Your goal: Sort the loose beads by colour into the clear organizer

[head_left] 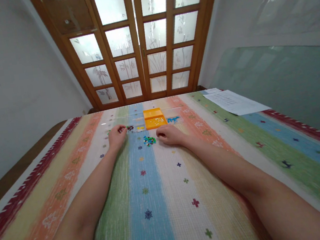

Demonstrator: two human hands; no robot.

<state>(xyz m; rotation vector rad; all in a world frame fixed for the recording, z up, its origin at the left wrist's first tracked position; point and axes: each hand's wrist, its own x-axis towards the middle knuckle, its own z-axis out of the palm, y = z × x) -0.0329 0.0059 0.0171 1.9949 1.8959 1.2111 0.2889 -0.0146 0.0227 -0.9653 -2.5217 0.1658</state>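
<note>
My left hand (116, 136) rests on the striped cloth with its fingertips at a clear tray (134, 124) of dark and yellow beads; whether it pinches a bead is too small to tell. My right hand (168, 134) lies curled on the cloth just right of a small pile of mixed green, blue and dark beads (149, 140). An orange tray (154, 118) with pale beads stands behind the pile. Another clear tray (173, 116) with blue beads sits to its right.
A striped woven cloth (159, 192) covers the whole table. A printed white sheet of paper (234, 101) lies at the far right. Wooden doors with frosted glass (138, 39) stand behind the table. A pane of glass (277, 78) leans on the right wall.
</note>
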